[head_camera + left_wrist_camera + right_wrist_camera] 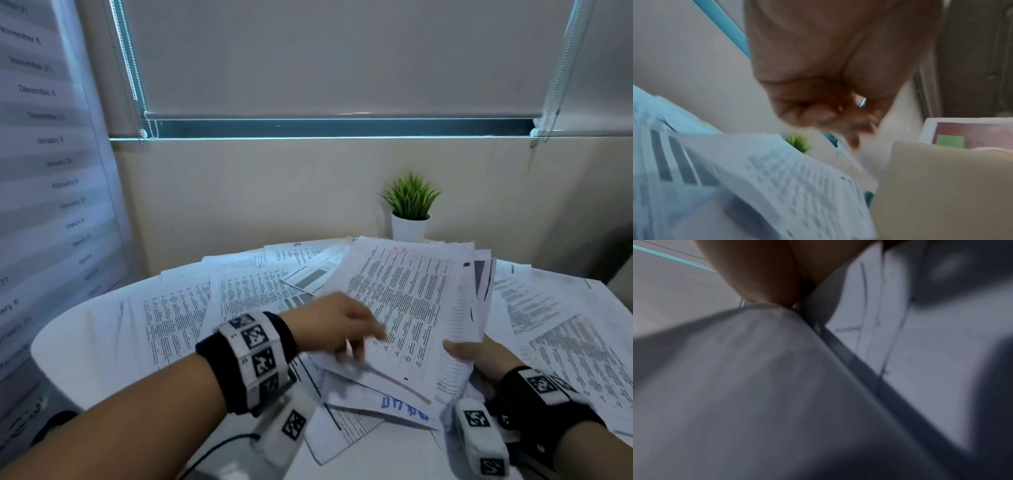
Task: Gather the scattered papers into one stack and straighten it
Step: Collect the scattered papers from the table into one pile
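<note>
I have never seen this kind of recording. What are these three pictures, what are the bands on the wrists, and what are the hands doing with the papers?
A person wears three cameras: one on the head, one on each wrist. The patterned wrist bands carry the wrist cameras. In the head view, loose papers cover a white table, with a small potted plant behind. The right hand holds a gathered bundle of sheets from below, thumb on top. The left hand is blurred above the papers; its grip is unclear. The wrist views are blurred close-ups of hands and paper.

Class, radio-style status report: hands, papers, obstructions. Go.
Right hand grips gathered bundle. Left hand over bundle, blurred, grip unclear. Loose sheets across table. Potted plant at far edge, apart.
</note>
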A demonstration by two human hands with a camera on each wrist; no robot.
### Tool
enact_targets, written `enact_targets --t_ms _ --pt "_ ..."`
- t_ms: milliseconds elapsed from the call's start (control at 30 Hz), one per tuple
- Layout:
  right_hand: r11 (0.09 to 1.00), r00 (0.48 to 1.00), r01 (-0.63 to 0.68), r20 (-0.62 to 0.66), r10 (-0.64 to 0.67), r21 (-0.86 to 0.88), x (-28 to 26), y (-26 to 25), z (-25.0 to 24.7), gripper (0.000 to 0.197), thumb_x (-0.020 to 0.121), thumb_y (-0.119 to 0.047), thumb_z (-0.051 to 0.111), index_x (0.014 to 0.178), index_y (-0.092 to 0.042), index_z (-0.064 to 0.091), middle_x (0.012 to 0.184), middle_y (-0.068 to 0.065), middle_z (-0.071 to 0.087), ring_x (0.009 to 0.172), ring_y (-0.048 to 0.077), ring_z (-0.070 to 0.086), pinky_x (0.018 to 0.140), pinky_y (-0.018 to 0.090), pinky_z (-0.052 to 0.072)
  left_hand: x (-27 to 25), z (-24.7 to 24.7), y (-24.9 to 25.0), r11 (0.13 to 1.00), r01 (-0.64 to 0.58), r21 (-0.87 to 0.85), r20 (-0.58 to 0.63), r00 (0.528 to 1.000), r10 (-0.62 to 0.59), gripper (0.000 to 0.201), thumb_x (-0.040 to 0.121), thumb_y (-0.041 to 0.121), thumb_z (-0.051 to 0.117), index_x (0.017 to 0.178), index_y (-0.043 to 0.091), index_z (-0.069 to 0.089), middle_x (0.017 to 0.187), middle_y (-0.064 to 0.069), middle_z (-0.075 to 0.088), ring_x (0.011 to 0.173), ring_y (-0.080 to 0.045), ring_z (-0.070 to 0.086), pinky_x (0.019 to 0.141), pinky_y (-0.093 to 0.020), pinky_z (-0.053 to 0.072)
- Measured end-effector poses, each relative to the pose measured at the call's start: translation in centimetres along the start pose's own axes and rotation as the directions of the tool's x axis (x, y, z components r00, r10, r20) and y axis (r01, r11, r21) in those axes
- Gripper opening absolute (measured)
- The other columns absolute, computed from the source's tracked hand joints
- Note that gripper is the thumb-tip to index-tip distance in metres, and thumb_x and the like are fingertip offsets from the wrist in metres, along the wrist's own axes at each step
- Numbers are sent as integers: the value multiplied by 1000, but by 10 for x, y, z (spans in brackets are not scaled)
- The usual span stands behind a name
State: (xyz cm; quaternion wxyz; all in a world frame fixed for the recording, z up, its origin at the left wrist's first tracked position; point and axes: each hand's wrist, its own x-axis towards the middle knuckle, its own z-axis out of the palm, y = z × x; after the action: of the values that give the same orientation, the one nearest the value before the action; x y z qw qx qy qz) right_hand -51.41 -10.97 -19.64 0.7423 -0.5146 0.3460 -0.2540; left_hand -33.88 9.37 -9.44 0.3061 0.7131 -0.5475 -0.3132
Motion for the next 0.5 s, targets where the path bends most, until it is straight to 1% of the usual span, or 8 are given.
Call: enact_targets --t_ms 33,67,100,133,200,300,400,500 --pt "1000 1000 -1 -1 1 11 0 0 0 43 88 10 52 130 3 51 112 24 65 93 33 65 76 45 56 5 -13 -4 999 -31 19 -228 973 34 21 97 36 56 98 20 70 67 11 61 55 -3 54 54 -17 41" --pt "1000 1000 5 2 -5 20 -1 -1 1 48 84 9 57 131 2 51 115 25 63 97 34 63 78 46 55 12 -25 -11 999 -43 12 -457 889 44 17 97 34 57 91 22 68 70 11 59 63 -6 56 58 -19 41" --pt "999 1000 8 10 -9 32 -3 -2 4 58 75 5 69 130 2 52 115 25 64 99 35 63 78 45 56 19 -38 -19 1000 -25 -5 -604 797 16 14 97 32 57 94 22 66 80 9 62 76 -11 59 65 -22 42" --pt "1000 1000 -4 21 4 23 -4 -2 4 76 57 -4 84 127 0 54 114 26 64 100 36 64 78 45 56 25 -47 -25 999 23 -39 -654 755 -42 16 97 32 57 106 21 63 98 6 65 92 -15 61 75 -26 45" --pt "1000 1000 0 13 0 19 0 1 1 104 29 -16 97 124 -2 56 115 25 65 103 37 64 79 46 56 39 -53 -42 970 244 -1 -485 848 -214 43 97 34 56 135 15 48 129 -6 57 110 -21 57 89 -31 45" --pt "999 1000 11 -11 -11 37 -2 -2 2 61 75 3 71 132 1 51 119 25 62 102 34 63 79 45 55 54 -39 -50 849 373 375 -154 928 -340 32 99 24 54 128 10 47 104 -10 63 82 -20 57 84 -33 51" --pt "1000 997 9 -76 -9 7 -1 1 -1 73 61 -12 80 128 -1 55 109 22 69 95 35 67 92 49 49 63 -24 -55 912 364 191 -141 929 -341 33 94 16 56 126 11 49 105 -8 66 81 -29 62 65 -35 50" --pt "998 983 30 -184 -20 54 3 -2 1 61 79 -39 66 129 -5 56 111 15 69 103 32 64 103 51 43 63 -15 -61 937 343 -73 -157 924 -350 54 90 18 62 138 25 40 114 -12 66 74 -30 58 51 -31 44"
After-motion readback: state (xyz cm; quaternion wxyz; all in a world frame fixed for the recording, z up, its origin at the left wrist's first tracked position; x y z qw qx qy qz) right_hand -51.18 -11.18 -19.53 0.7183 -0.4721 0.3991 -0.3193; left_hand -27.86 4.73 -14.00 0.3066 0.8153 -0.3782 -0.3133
